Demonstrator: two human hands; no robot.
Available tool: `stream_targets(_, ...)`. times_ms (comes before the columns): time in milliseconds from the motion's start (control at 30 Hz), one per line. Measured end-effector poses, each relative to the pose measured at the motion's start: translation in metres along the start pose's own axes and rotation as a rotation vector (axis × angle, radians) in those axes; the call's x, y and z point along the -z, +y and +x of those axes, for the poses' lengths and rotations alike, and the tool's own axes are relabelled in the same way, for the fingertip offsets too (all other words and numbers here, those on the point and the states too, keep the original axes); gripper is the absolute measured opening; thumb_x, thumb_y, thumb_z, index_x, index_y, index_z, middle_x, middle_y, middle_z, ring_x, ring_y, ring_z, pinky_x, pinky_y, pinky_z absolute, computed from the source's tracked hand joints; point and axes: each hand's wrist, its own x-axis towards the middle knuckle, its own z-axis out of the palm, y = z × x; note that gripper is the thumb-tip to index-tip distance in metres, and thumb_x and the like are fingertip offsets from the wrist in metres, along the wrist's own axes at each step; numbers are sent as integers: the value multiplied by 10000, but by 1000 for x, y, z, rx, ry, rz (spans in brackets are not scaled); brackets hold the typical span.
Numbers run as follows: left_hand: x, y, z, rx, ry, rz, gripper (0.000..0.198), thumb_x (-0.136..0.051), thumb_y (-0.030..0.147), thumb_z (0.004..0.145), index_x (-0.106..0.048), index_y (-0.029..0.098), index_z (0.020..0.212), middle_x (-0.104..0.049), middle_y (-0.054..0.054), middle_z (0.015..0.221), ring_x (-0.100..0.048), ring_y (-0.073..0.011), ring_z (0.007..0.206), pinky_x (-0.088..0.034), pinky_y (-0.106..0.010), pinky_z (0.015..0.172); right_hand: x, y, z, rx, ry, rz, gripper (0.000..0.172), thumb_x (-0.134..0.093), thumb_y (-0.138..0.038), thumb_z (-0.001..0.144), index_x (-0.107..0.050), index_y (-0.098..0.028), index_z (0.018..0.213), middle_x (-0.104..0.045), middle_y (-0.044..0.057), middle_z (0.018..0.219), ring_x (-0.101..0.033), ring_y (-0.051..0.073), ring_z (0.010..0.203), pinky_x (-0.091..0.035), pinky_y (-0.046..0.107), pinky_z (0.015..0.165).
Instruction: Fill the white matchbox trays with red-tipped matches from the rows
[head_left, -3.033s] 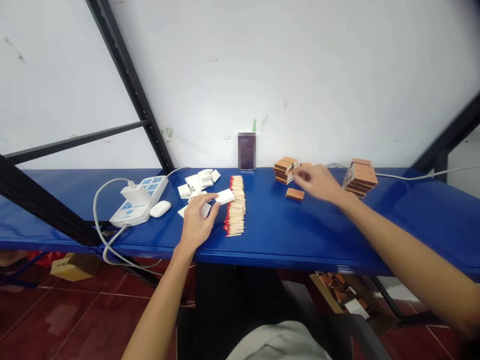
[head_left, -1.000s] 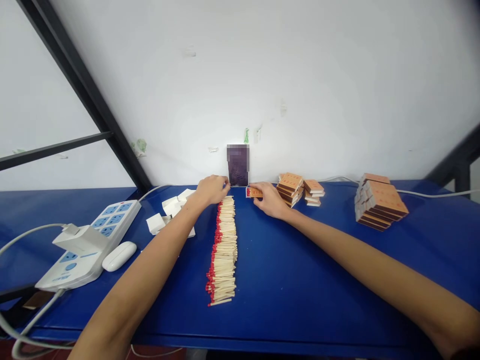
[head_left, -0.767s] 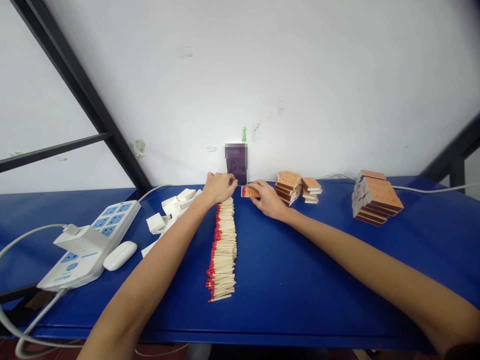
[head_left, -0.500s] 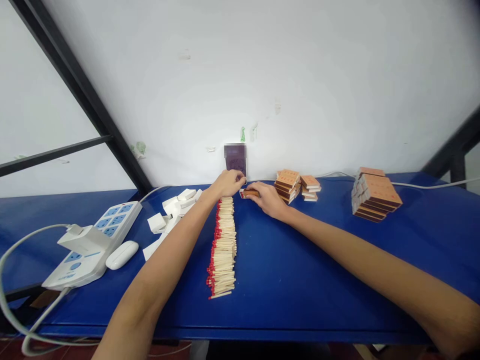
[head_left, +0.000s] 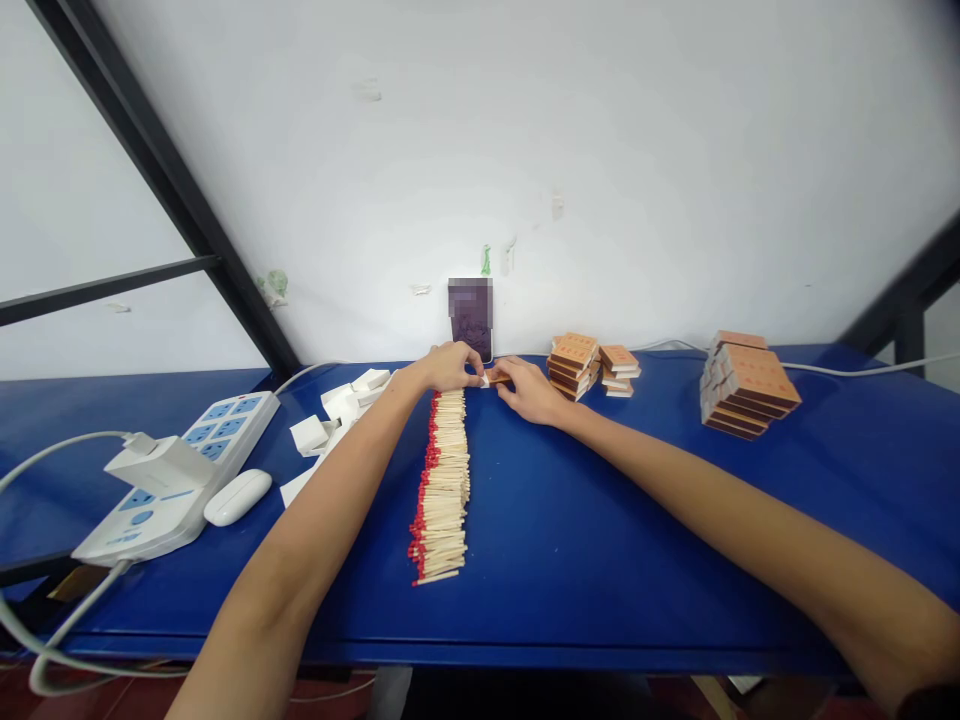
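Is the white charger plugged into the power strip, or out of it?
Plugged in: the white boxy charger sits on the white-and-blue power strip, its cable curving left.

A white power strip [head_left: 217, 440] with an adapter [head_left: 154, 462] plugged in lies at the table's [head_left: 600, 560] left end, a white oval case [head_left: 238, 497] just beside it. A dark phone [head_left: 471, 318] leans against the wall at the back edge. Stacked orange boxes [head_left: 750, 398] sit toward the right end.
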Motion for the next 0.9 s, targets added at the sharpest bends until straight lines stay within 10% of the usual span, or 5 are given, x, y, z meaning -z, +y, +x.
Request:
stream_targets(600,-3,-1,1,75,-38,194,369,-654,433,954,-663,156,1197,-661,-103,1261,-607,-281,1203,-435,-555,1078,42,-31,7,-144,-417,-405,245,-487,-17,904,-657,-72,1071,-685,242,1119,-685,295,983,-462,325,780)
stream_targets(900,1,8,-1,84,-44,228,346,-655,397,961,-653,152,1206,-650,-104,1273,-610,-280,1197,-468,-545,1054,95,-54,16,-71,-167,-288,547,-613,-175,858,-541,-110,1397,-685,152,1208,-642,261,1082,-479,327,920)
